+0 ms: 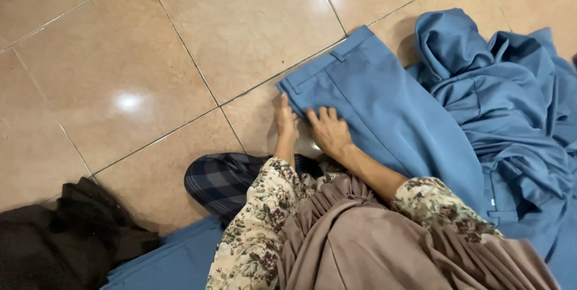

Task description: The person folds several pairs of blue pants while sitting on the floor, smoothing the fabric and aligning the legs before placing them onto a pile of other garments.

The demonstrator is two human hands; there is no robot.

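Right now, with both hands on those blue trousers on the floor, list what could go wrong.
1. The blue trousers lie straight on the tiled floor, so they may pick up dirt.
2. The crumpled blue pile touches the trousers' far side; it could get dragged along or rumple them.
3. Only the left hand and right hand pin the waistband corner; on glossy tile the cloth may slide and lose its flat lie.

Blue trousers [384, 109], folded lengthwise, spread flat on tan floor tiles [240, 19], waistband with belt loops toward the far side, lower part trailing into a crumpled blue heap.
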